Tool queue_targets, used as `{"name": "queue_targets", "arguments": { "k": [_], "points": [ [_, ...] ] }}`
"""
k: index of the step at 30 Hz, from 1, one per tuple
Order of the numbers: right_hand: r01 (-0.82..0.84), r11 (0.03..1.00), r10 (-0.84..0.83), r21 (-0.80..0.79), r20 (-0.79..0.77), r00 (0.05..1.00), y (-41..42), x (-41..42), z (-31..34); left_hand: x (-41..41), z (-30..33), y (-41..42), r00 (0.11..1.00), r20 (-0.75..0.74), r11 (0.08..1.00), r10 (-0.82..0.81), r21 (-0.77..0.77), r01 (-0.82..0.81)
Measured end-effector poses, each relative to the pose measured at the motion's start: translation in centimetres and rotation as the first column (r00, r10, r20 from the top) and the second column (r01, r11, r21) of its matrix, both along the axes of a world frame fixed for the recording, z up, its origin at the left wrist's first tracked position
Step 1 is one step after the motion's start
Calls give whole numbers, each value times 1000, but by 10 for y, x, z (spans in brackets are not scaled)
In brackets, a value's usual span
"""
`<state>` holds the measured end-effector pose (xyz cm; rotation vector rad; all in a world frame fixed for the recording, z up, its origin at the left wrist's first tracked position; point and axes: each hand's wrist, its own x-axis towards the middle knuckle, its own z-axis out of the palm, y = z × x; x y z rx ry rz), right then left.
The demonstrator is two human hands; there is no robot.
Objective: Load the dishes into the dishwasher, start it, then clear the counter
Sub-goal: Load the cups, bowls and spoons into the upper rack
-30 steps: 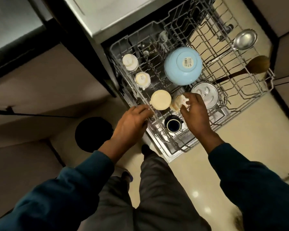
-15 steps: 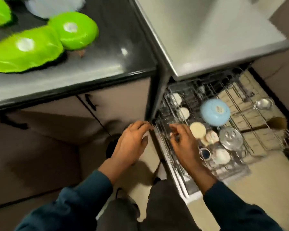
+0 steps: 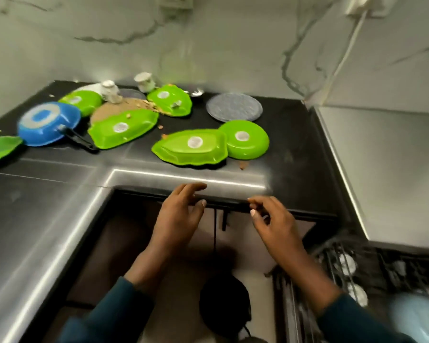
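Both hands empty, fingers loosely spread, hovering just off the front edge of the tabletop [image 3: 295,174]. Left hand [image 3: 177,214] slightly higher and further forward than right hand [image 3: 274,224]; neither touching a dish.

Dishes still unloaded, all upside down on the tabletop: leaf-shaped green dish [image 3: 191,147] nearest, straight ahead of both hands and past the edge, long axis running left-right across the reach. Round green bowl [image 3: 245,139] touching its right end. Second leaf-shaped green dish [image 3: 123,128] further left, tilted. Grey plate [image 3: 234,106] and third green dish [image 3: 170,100] behind; blue pan [image 3: 47,123] far left, handle pointing right. Crumbs scattered among them.

Dishwasher rack [image 3: 357,280] pulled out at lower right, partly loaded, blurred.

Judgement: loading part-done, next pick likely the near leaf dish. Left hand marginally nearer its middle, right hand nearer the round bowl. Broadside axis suits a two-handed lift by the ends, or a one-hand pinch on the near rim.
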<state>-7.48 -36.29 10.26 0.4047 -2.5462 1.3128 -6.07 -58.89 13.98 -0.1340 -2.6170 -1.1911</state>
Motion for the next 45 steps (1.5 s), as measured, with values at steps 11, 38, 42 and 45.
{"name": "queue_targets", "arguments": {
  "k": [11,38,42,45],
  "points": [
    [-314,947,316,-65,12,949,-103,-102,25,-32,15,-96,920,44,914,390,106,-392],
    [-410,856,458,313,-93,884,-455,-458,26,-315,1,-345,827,68,799,558,225,-557],
    [-352,844,411,404,-66,909,-499,-493,18,-325,-9,-358,824,80,791,561,240,-562],
    [-392,804,404,447,73,912,-522,-512,7,-332,-18,-364,831,81,793,551,261,-551]
  ]
}}
